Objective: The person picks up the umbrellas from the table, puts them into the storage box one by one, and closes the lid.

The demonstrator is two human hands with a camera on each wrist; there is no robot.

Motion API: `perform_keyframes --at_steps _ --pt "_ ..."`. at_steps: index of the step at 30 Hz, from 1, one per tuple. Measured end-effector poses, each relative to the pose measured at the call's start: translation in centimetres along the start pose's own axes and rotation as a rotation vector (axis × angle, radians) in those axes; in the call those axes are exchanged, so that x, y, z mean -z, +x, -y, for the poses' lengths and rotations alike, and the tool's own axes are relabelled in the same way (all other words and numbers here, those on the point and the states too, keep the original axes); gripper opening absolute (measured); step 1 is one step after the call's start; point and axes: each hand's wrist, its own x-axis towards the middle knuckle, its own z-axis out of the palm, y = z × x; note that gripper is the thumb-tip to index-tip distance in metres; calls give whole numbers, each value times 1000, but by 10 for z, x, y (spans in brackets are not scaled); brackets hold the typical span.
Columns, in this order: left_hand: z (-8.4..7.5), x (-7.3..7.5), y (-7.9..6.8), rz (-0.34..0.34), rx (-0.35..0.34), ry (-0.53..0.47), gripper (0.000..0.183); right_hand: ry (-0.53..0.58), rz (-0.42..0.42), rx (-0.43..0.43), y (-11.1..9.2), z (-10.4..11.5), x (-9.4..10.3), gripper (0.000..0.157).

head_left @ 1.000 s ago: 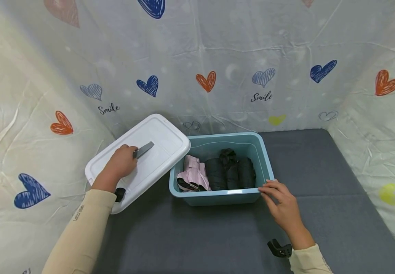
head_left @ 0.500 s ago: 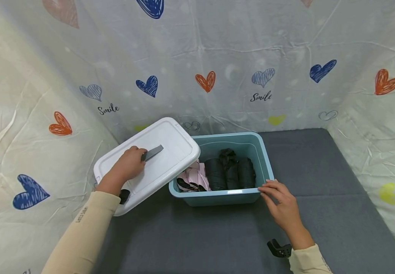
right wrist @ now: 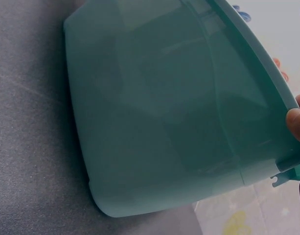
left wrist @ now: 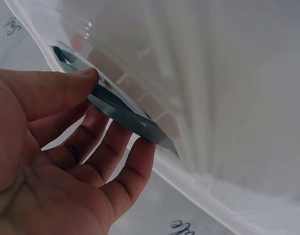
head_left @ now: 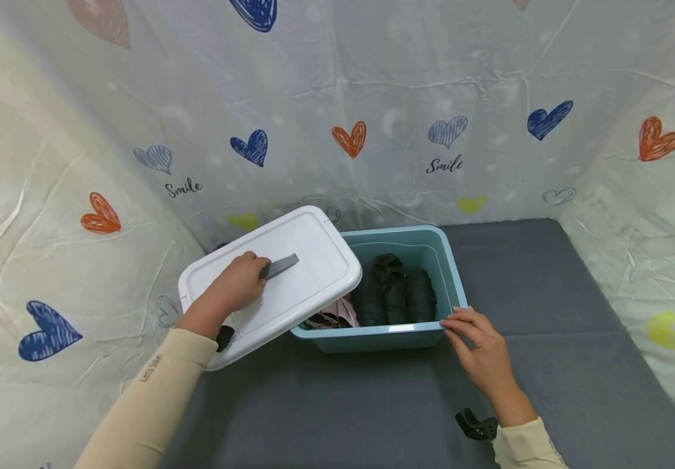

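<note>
My left hand grips the grey handle of a white plastic lid. The lid is tilted and overlaps the left part of a teal storage bin in the head view. From the left wrist, thumb and fingers curl round the handle. My right hand pinches the bin's rim at its front right corner; the right wrist view shows the thumb on that rim. Inside the bin lie dark rolled fabric bundles and a pink bundle, partly hidden under the lid.
The bin stands on a grey cloth-covered surface, close to the back curtain. Pale curtains printed with hearts enclose the back and both sides. A black wrist device sits at the right wrist.
The left hand has carried the lid rightward and slightly down, so it covers more of the bin's left side and the pink bundle. The right hand has stayed at the rim.
</note>
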Motion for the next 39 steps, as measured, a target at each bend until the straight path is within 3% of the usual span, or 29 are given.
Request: perform_keyframes --at_steps 13,16,18,22,39 --pt "-23 -9 4 -12 -123 34 39 4 -114 121 -7 -1 -8 33" --pt "-29 -9 6 -3 -141 44 39 26 -163 149 -8 -2 -11 18" --pt "-34 -8 8 8 -145 45 39 30 -192 151 -9 -3 -14 14" --pt "-42 -7 12 16 -166 56 40 15 -246 158 -9 -5 -17 33" --pt "-69 -12 26 42 -238 90 34 32 -323 111 -12 -9 -22 34"
